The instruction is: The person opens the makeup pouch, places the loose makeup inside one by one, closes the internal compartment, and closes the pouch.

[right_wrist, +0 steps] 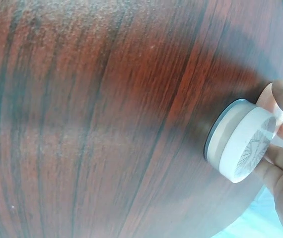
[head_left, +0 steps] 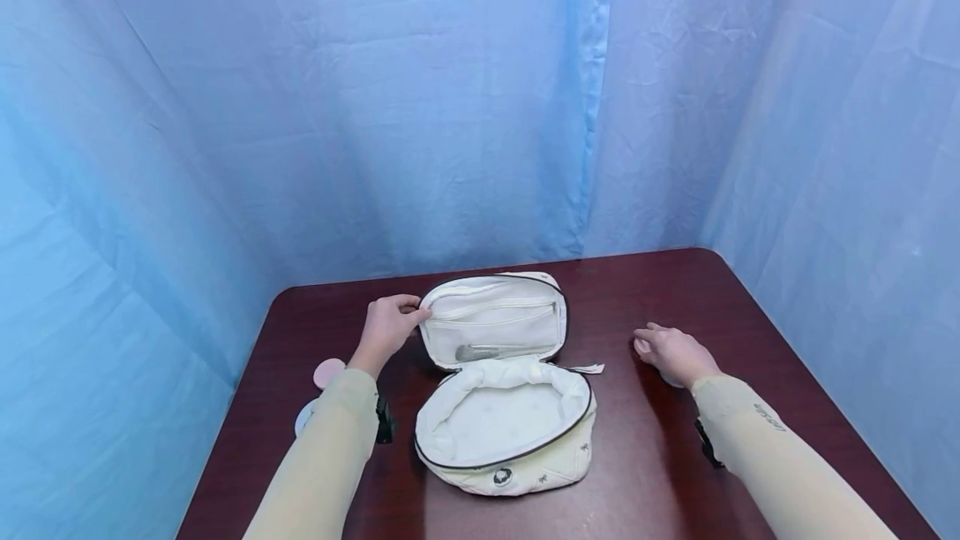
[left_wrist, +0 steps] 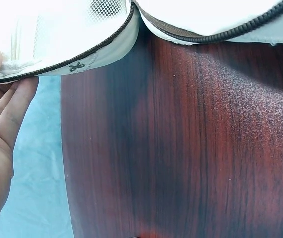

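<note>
A white quilted cosmetic bag (head_left: 540,477) stands unzipped on the table, its lid (head_left: 495,311) folded back and its main compartment bare inside. My left hand (head_left: 385,329) pinches the lid's left rim between thumb and fingers; the left wrist view shows the fingers (left_wrist: 10,116) under the dark zipper edge. Over on the right, my right hand (head_left: 675,355) pinches a small pinkish round item (right_wrist: 266,101), mostly hidden by the hand and a jar. That round white jar (right_wrist: 231,148) with a patterned top sits on the table right beside the fingers.
Left of the bag lie a pink round item (head_left: 328,372) and a pale round item (head_left: 304,416), the latter partly covered by the left sleeve. A zipper pull tab (head_left: 588,369) sticks out to the bag's right. Blue curtains (head_left: 450,107) surround the dark red table (head_left: 622,473).
</note>
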Motion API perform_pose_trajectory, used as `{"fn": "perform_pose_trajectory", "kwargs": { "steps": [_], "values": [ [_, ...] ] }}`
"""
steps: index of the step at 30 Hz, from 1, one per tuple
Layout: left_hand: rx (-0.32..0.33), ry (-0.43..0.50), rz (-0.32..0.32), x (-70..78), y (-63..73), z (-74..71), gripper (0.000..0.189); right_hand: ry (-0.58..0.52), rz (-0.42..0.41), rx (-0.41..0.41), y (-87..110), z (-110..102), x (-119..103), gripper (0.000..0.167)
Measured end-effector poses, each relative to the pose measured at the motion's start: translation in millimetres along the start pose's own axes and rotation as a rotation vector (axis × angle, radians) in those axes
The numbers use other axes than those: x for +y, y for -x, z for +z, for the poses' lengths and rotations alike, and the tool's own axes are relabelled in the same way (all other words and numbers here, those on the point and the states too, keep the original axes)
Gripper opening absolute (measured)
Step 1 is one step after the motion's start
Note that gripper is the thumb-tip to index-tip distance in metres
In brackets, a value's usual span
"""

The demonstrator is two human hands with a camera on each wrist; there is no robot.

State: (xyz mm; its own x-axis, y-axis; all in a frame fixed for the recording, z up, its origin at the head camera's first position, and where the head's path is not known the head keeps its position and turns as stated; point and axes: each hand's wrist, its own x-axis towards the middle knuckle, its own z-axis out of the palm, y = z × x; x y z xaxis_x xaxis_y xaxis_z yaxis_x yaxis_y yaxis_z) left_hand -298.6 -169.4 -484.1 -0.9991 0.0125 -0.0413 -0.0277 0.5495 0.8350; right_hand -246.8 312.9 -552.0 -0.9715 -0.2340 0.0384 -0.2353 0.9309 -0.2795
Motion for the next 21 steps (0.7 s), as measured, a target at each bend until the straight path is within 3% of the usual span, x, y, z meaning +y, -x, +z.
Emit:
{"fn": "perform_pose_trajectory", "kwargs": {
  "steps": [11, 21],
  "values": [
    [0.012, 0.018, 0.002, -3.8, 1.6, 1.5, 0.038, 0.017, -0.039, 0.023, -1.9, -1, -3, 0.028],
    [0.013, 0.030, -0.007, -5.8, 0.9, 2.2, 0.038, -0.031, -0.089, 0.005, -10.3, -11, -7, 0.027]
  ]
}}
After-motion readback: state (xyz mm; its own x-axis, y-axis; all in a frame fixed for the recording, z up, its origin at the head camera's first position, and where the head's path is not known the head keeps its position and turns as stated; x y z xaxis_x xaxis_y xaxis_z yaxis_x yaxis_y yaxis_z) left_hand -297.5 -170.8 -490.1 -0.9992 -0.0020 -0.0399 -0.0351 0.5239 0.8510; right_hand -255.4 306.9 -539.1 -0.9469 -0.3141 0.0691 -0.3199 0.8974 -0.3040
